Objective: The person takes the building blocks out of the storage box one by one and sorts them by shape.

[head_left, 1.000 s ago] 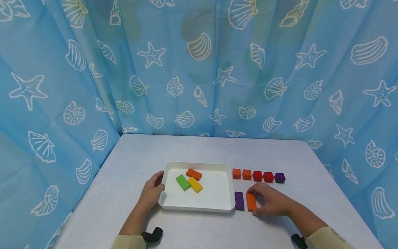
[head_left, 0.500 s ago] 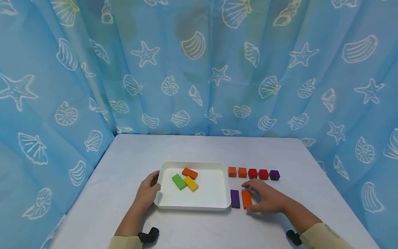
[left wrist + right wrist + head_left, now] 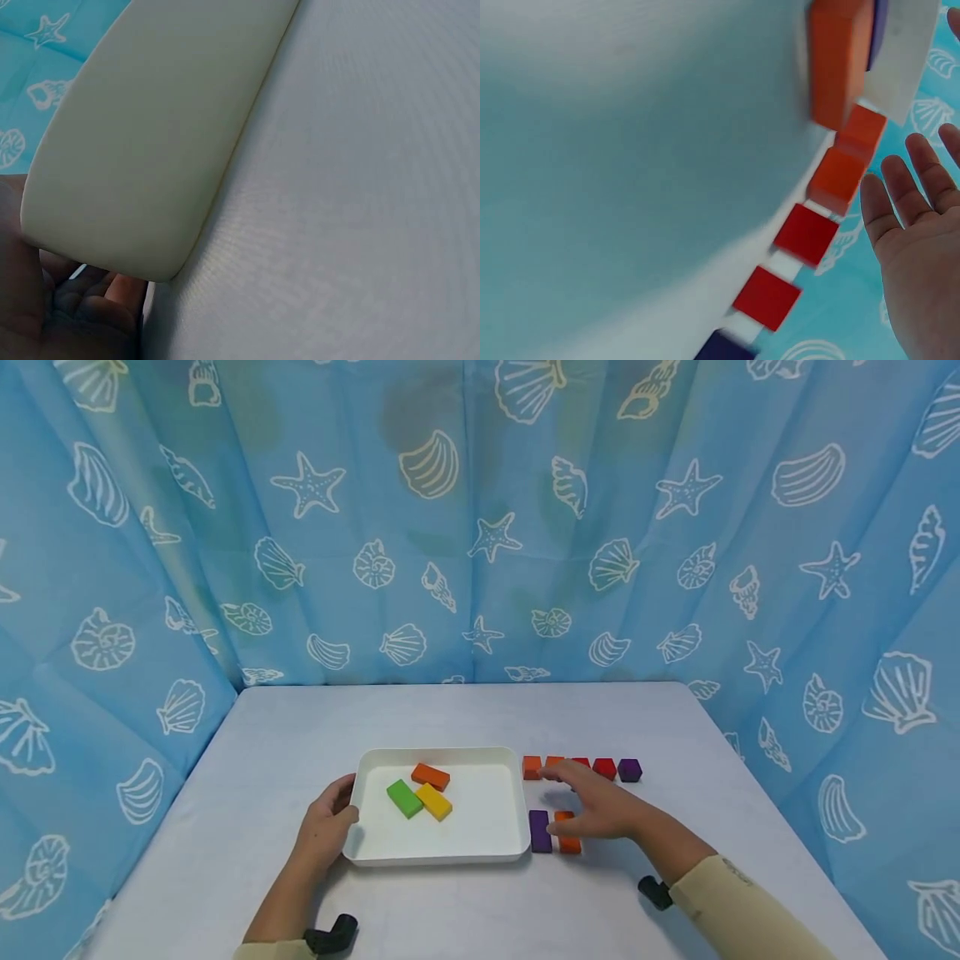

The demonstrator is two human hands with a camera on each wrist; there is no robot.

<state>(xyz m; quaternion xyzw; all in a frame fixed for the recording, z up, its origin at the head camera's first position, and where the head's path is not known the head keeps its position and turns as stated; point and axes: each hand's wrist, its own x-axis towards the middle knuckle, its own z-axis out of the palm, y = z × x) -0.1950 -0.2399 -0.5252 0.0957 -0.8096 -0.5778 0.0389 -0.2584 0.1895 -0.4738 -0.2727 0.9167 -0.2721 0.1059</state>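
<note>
Bright, even light; right wrist view motion-blurred.

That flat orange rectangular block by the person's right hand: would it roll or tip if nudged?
The flat orange rectangular block lies on a broad face with square edges, so it would probably slide, not roll or tip. It looks rigid, likely painted wood, so it should stay stiff when lifted. The right hand hovers open over it.

I'm seeing bare table (image 3: 450,718) lying open behind the white tray (image 3: 517,802); the cube row (image 3: 604,767) is blocking the right hand (image 3: 600,806) ahead.
</note>
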